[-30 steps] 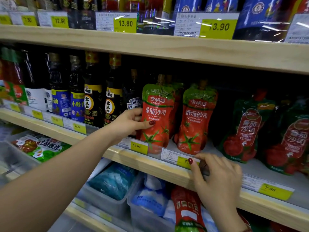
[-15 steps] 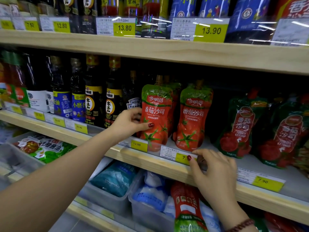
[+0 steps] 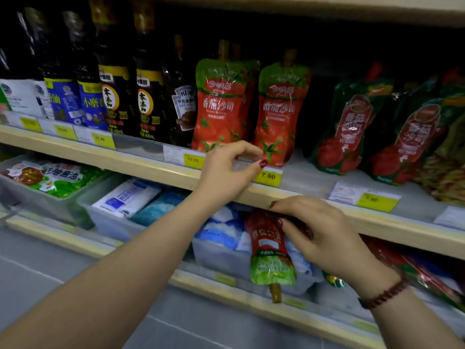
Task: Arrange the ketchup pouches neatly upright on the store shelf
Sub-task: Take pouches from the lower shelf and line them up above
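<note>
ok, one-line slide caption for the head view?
Left hand at the shelf edge below two upright ketchup pouches; right hand reaching an upside-down pouch on the lower shelf.

pale wooden shelving (image 3: 141, 163) in tiers, front edges lined with white-and-yellow price tags (image 3: 268, 175). dark sauce bottles (image 3: 148, 102) packed along the middle tier, deep shadow behind. clear plastic bins (image 3: 110, 222) on the tier below. grey floor (image 3: 37, 268) at lower left. soft, blurred light.
</note>
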Demonstrator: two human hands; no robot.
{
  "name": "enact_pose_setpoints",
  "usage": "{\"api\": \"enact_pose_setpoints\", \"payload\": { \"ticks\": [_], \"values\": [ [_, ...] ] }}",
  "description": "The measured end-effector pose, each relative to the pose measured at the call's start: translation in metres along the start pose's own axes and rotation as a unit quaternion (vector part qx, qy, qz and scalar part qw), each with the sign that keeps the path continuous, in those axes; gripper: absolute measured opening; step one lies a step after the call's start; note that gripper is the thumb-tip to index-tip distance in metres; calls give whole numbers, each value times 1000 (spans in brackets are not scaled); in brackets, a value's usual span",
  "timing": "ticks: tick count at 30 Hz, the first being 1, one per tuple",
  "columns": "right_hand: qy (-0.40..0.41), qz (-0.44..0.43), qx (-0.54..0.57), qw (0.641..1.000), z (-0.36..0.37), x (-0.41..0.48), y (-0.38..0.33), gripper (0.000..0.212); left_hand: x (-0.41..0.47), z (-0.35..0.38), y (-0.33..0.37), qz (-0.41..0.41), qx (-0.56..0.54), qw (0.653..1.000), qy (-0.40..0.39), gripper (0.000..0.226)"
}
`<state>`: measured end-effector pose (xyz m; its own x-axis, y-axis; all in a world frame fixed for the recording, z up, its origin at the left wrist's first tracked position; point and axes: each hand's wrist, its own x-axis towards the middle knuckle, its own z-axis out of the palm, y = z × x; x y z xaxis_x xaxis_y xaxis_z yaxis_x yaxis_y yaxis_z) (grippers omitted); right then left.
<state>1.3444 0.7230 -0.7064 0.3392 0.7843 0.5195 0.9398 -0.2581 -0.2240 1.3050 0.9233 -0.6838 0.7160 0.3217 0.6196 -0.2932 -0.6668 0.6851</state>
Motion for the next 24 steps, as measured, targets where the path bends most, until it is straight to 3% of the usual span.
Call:
{"api": "enact_pose_setpoints", "payload": {
  "ticks": [4,8,11,14,18,24],
  "values": [
    [-109,52,40,992,15,-24,9,32,-2,19,-2,19,77,996,50,6],
    [-257,91,49,961,30,-37,26,69,-4,22,-4,19,69,995,76,3],
    [-303,91,17,948,42,-47,40,82,-3,24,-4,15,63,995,78,4],
    [-295,69,-45,952,61,-53,46,87,-3,25,-4,13,60,995,82,4],
    [-222,43,-79,971,79,-56,44,81,-2,25,-3,5,61,995,83,7],
    [-130,0,-51,990,78,-58,37,71,-2,24,-3,1,69,994,80,7]
  ]
}}
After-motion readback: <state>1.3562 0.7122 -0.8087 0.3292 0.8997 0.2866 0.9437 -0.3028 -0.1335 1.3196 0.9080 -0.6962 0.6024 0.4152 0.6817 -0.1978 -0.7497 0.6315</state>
